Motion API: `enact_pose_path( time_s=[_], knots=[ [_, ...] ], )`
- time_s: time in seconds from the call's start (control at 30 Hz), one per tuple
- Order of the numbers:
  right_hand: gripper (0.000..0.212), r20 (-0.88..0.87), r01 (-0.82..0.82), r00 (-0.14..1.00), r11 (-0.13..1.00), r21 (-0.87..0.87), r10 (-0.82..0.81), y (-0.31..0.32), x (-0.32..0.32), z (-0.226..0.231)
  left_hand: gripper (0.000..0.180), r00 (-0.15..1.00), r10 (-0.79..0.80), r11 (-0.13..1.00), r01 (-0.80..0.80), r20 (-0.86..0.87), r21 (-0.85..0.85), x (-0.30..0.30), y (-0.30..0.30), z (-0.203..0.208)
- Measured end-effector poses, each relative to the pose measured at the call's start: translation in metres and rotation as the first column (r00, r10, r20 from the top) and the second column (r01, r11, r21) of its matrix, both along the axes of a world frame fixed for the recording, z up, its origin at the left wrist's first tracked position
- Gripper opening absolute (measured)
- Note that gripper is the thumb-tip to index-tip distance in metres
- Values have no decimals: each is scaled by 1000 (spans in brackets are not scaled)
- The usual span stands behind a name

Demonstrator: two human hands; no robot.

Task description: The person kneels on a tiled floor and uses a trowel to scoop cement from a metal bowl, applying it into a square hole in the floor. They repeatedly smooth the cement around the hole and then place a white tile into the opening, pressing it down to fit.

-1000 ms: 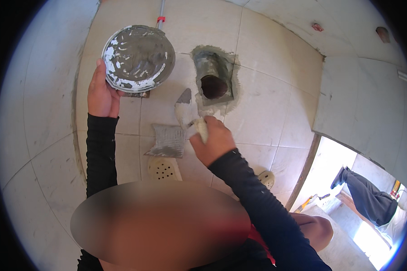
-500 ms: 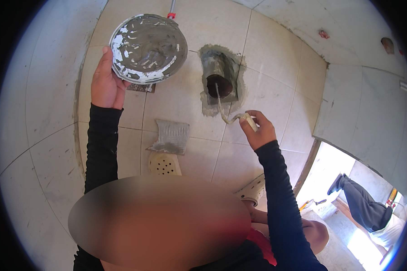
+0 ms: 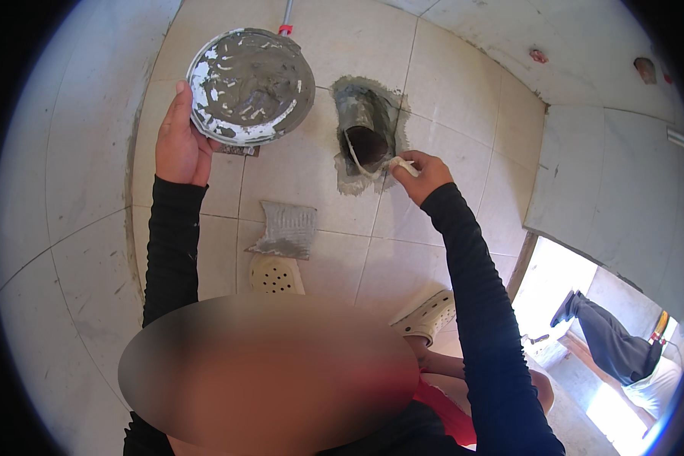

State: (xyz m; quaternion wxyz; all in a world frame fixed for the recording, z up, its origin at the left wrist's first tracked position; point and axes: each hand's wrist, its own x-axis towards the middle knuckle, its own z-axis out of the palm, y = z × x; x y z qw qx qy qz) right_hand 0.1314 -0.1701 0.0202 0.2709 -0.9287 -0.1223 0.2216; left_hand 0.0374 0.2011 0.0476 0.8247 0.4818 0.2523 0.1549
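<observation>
Right hand (image 3: 424, 173) has slid its trowel (image 3: 361, 156) to the pipe mouth (image 3: 366, 137), upper centre.
Its fingers grip the trowel handle; left hand (image 3: 178, 144) cups the mortar pan (image 3: 251, 85), upper left.

No packages, labels, signs or screens show in this view.
</observation>
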Motion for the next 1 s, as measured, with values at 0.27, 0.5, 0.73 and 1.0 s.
enact_pose_path(
  time_s=[0.27,0.5,0.73,1.0],
  knots=[
    [41,55,43,998,999,-13,-42,8,-40,7,51,995,-96,995,96,19,14,-2,15,-11],
    [44,147,43,988,998,37,-48,29,-97,5,45,1000,11,1000,-11,18,3,2,0,0],
    [42,105,62,993,998,9,-63,37,-139,19,44,1000,-6,1000,6,22,-3,2,0,-1],
    [41,182,67,980,996,62,-78,13,-134,41,48,994,-96,995,96,41,14,0,10,-5]
  ],
)
